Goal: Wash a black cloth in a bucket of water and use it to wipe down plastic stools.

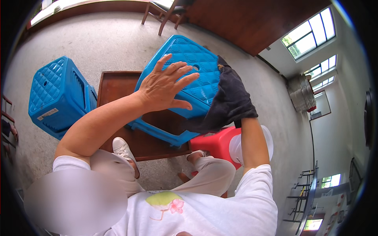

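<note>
A blue plastic stool (203, 85) with a quilted-pattern seat and a small round hole stands over a low brown wooden table (116, 85) with a raised rim. My left hand (166, 84) is spread palm down over the seat, fingers apart and nothing in them; whether it touches the plastic I cannot tell. A dark cloth (230, 94) lies over the seat's right edge and drapes down its near side, blurred at its lower left end. My right hand (248, 122) goes into this cloth and bears it; only the wrist shows and the fingers are hidden.
To the left stands a second blue stool (48, 85) with a label. A red plastic stool (217, 143) stands beside the table, with a white rounded object (236, 147) against it. Behind is a wooden chair (165, 14). Part of a person (13, 132) shows at the left edge.
</note>
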`<act>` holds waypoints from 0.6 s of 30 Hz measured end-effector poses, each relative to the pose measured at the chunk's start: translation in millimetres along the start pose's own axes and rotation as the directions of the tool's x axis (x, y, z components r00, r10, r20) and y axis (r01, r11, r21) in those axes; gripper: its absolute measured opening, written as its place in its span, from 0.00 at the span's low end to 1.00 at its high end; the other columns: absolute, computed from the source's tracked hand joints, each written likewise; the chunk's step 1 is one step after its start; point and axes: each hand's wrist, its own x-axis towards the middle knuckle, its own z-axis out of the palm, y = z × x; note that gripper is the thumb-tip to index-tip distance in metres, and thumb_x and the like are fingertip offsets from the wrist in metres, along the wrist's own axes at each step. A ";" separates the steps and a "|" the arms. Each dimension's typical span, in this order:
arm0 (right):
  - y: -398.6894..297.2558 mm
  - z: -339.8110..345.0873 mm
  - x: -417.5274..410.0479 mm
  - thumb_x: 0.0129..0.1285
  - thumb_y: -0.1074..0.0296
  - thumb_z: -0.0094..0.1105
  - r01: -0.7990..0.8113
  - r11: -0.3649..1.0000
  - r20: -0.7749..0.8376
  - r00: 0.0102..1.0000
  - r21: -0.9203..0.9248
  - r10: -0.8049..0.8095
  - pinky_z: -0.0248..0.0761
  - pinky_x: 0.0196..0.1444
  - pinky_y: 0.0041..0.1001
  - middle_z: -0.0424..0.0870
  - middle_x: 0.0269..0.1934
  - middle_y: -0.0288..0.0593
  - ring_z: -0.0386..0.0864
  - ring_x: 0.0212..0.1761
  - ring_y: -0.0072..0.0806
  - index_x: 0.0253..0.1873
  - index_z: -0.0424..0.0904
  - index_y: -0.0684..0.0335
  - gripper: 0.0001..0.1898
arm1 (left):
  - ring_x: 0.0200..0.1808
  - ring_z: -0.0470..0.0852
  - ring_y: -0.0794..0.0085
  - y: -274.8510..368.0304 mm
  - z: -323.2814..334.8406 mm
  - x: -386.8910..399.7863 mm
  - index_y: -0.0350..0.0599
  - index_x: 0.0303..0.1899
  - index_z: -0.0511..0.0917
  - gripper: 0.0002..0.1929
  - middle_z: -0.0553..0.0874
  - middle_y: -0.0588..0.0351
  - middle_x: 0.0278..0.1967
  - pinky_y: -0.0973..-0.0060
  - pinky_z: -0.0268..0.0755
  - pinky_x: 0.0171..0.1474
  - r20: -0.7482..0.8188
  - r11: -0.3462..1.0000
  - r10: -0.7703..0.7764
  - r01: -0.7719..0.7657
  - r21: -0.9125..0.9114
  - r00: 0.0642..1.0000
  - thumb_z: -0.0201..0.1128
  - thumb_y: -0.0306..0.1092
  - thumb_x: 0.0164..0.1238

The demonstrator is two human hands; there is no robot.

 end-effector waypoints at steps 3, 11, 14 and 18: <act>32.1 15.8 18.0 0.56 0.71 0.59 -0.193 0.978 -0.065 0.980 -0.080 0.188 0.72 0.41 0.38 0.81 0.36 0.57 0.78 0.37 0.48 0.40 0.79 0.67 0.09 | 0.66 0.67 0.65 0.5 1.1 3.1 0.61 0.64 0.67 0.42 0.75 0.58 0.60 0.53 0.38 0.75 -0.003 1.000 0.011 -0.011 0.009 1.000 0.53 0.76 0.50; 62.1 42.6 56.3 0.58 0.72 0.52 -0.363 0.904 -0.068 0.932 -0.225 0.357 0.73 0.40 0.41 0.81 0.35 0.60 0.79 0.35 0.52 0.41 0.78 0.68 0.09 | 0.65 0.68 0.64 -0.8 3.1 0.1 0.61 0.64 0.66 0.43 0.76 0.59 0.58 0.53 0.38 0.75 0.012 0.998 0.010 -0.011 0.055 1.000 0.52 0.77 0.50; 47.3 38.4 38.1 0.57 0.72 0.53 -0.187 0.906 -0.050 0.982 -0.379 0.182 0.72 0.42 0.40 0.81 0.37 0.60 0.79 0.38 0.51 0.38 0.77 0.69 0.08 | 0.65 0.68 0.64 -1.6 2.1 -1.0 0.61 0.63 0.67 0.43 0.76 0.59 0.59 0.53 0.38 0.75 0.030 0.999 0.005 -0.006 0.050 1.000 0.52 0.77 0.50; 6.8 16.9 -11.8 0.56 0.69 0.56 -0.059 0.977 -0.019 0.998 -0.206 0.057 0.72 0.42 0.42 0.80 0.39 0.60 0.78 0.40 0.55 0.46 0.76 0.68 0.14 | 0.66 0.66 0.65 -0.6 1.0 1.2 0.60 0.63 0.67 0.44 0.75 0.59 0.60 0.53 0.37 0.76 0.021 0.999 0.007 -0.008 0.051 1.000 0.52 0.78 0.47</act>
